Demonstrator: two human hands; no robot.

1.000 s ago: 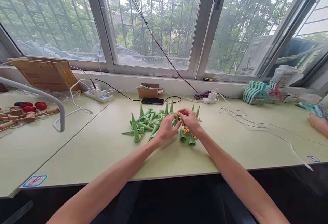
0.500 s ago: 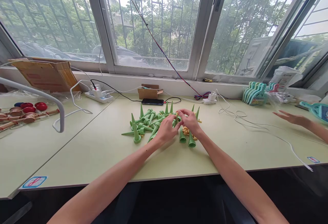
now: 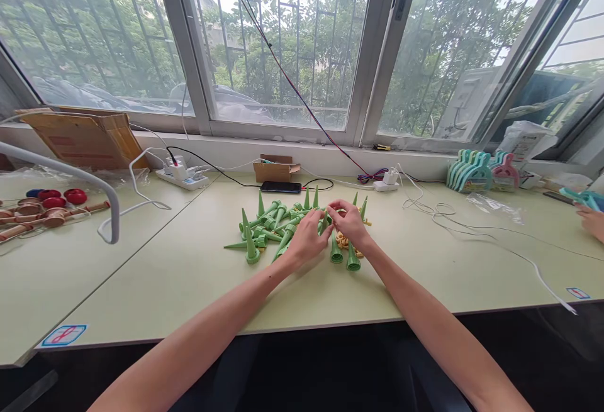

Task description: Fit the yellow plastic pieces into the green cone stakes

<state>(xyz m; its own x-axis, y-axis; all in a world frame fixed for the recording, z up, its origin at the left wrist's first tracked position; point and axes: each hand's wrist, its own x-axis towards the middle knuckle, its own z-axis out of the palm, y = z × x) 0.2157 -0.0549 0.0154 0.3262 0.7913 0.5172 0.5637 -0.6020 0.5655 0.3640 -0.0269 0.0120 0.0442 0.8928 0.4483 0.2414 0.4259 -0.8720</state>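
Observation:
My left hand [image 3: 307, 237] is closed around a green plastic cone-shaped spike [image 3: 325, 221], whose pointed tip shows upright between my two hands. My right hand [image 3: 350, 223] meets it from the right, thumb and fingers pinched close to the cone's top; whatever is between them is too small to make out. A heap of green spikes [image 3: 278, 216] with ribbed caps spreads on the left, some standing and some lying. Two hollow green cones [image 3: 353, 263] lie with open ends toward me below my right hand. Small yellow-tan pieces [image 3: 343, 241] are piled partly under that hand.
A phone [image 3: 281, 187] and small cardboard box [image 3: 275, 170] lie behind the heap. White cables [image 3: 443, 212] cross the right side near teal hangers [image 3: 472, 172]. Wooden pieces with red balls [image 3: 51, 203] sit far left. Another person's hand [image 3: 591, 220] is at the right edge.
My hands stay nearly in place, with slight finger movement at the cone's tip. The other person's hand has moved right with a teal hanger; a clear plastic wrapper now lies on the table.

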